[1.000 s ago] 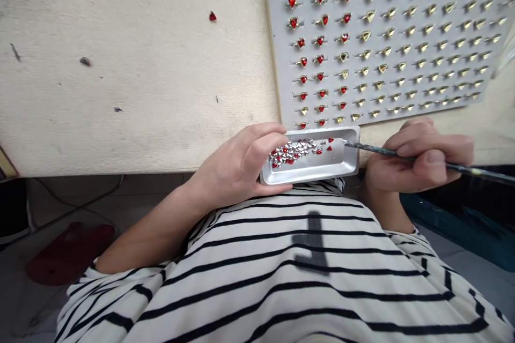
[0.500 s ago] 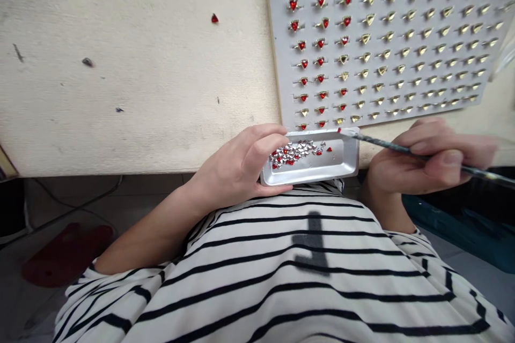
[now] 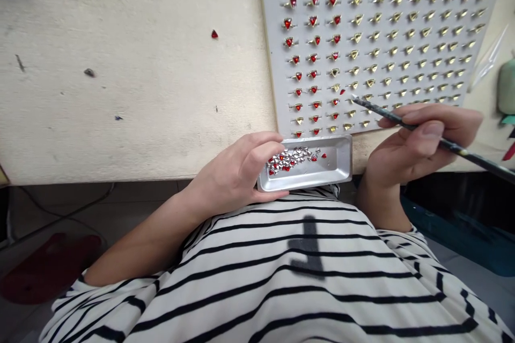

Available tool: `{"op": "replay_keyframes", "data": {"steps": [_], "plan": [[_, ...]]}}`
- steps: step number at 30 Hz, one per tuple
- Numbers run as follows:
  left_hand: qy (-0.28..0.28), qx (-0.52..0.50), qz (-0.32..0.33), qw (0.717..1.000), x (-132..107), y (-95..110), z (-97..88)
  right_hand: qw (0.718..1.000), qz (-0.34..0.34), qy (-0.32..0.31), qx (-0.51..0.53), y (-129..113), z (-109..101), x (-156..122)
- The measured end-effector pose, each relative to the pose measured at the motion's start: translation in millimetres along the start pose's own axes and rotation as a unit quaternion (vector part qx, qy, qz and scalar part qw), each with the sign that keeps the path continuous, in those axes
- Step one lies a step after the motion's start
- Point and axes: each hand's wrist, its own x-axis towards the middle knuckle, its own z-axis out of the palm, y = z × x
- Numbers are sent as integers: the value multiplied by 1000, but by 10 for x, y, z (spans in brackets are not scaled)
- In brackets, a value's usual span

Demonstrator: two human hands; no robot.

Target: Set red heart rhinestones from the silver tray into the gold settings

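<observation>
My left hand (image 3: 237,169) is closed on the left end of a small silver tray (image 3: 340,169), fingers over the far rim and thumb along the near side. Silver-backed and red triangular stones (image 3: 292,158) lie in the tray's left half. In my right hand (image 3: 430,136) is a dark, thin stick (image 3: 382,112) with a pale tip, held like a pen. A red stone (image 3: 342,92) is at the tip, over a pale board (image 3: 277,80) set with rows of gold-coloured rings. The left columns mostly carry red stones; the other rings (image 3: 410,34) show bare triangular settings.
A loose red stone (image 3: 214,35) and several dark bits, one a grey lump (image 3: 89,72), lie on the table (image 3: 161,91) left of the board. A clear plastic piece (image 3: 488,59) and a green object (image 3: 507,86) are at the right.
My right hand has moved the stick's tip from above the tray's far rim up over the ring board, the red stone with it. My left hand still holds the tray. The view has shifted slightly.
</observation>
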Motion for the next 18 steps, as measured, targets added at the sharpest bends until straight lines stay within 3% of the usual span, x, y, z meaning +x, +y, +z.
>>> {"op": "replay_keyframes", "data": {"steps": [13,18], "plan": [[4,7,4,1000,1,6,13,997,33,-58,-24,-54,-12,15],[-3,6,-1,1000,3,13,3,997,34,-46,-43,-67,-2,24]]}}
